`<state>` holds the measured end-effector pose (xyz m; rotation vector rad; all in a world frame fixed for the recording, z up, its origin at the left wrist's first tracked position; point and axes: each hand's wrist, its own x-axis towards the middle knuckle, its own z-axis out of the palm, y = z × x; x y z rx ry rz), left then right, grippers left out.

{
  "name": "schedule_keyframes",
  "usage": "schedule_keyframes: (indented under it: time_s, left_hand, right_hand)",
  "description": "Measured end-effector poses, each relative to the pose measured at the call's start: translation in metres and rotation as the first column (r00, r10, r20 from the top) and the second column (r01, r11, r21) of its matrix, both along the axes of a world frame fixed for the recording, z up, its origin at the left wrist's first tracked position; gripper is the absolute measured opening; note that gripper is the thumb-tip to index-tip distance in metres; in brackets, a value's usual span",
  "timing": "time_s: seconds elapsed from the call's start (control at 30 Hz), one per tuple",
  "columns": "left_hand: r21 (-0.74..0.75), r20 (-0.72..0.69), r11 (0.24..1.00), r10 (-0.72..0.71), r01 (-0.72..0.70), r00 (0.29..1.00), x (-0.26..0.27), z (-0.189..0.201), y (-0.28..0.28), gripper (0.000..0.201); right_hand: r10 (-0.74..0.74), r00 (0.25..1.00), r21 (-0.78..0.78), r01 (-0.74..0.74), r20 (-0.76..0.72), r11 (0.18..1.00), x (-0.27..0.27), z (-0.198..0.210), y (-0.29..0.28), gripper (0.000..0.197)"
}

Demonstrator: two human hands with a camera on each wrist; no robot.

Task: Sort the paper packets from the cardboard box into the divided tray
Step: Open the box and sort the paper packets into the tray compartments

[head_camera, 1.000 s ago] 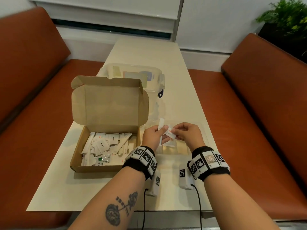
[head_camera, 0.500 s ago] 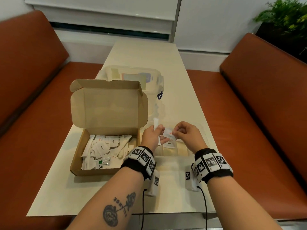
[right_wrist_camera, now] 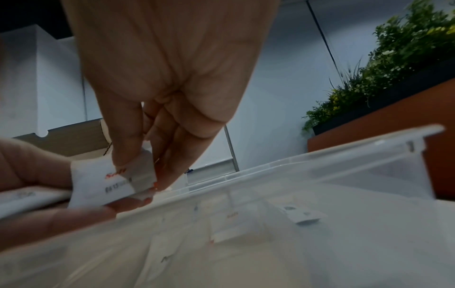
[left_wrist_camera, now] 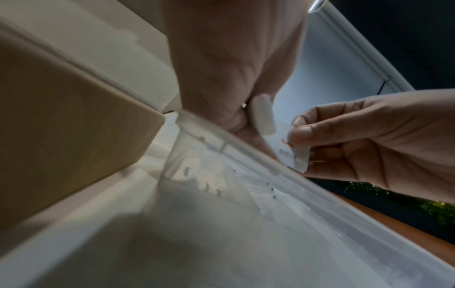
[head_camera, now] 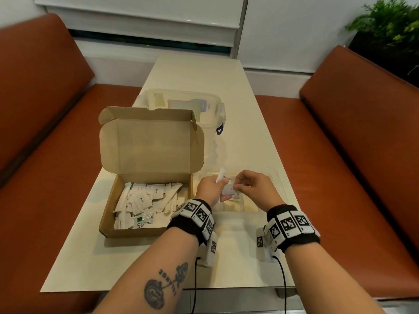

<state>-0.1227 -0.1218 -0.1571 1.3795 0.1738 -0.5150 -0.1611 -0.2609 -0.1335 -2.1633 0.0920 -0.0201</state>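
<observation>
on the table (head_camera: 244, 123), both hands meet above the tray (head_camera: 280, 177). the right hand (head_camera: 254, 189) pinches the packet (head_camera: 229, 191) at its right end, long axis left-right; the left hand (head_camera: 209, 189) grips its other end and an upright packet.

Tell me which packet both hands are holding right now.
The small white packet with red print, pinched between the left hand and right hand above the clear divided tray. The other packets lie loose in the cardboard box.

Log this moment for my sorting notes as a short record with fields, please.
left hand: holds a long white paper stick packet
right hand: pinches a small white paper packet with red print
clear plastic divided tray: beneath both hands, a few packets inside
open brown cardboard box: left of the tray, many white packets remain
</observation>
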Motion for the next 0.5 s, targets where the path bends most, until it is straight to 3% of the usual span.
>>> schedule_keyframes:
  time_s: [0.13, 0.27, 0.5]
  left_hand:
    - [0.056, 0.091, 0.993, 0.102, -0.108, 0.991, 0.001, 0.000, 0.005, 0.015]
    - [-0.028, 0.129, 0.982, 0.191, -0.189, 0.973, 0.001, 0.003, 0.012, 0.015]
    - [-0.066, 0.101, 0.974, 0.225, -0.219, 0.969, -0.003, 0.001, 0.018, 0.021]
  right_hand:
    - [-0.156, 0.986, 0.057, 0.153, 0.059, 0.987, 0.002, 0.000, -0.010, 0.007]
    - [-0.345, 0.937, 0.000, 0.345, 0.059, 0.938, 0.005, -0.004, -0.034, 0.006]
    - [-0.308, 0.951, -0.177, 0.298, -0.037, 0.938, 0.009, -0.024, -0.037, 0.009]
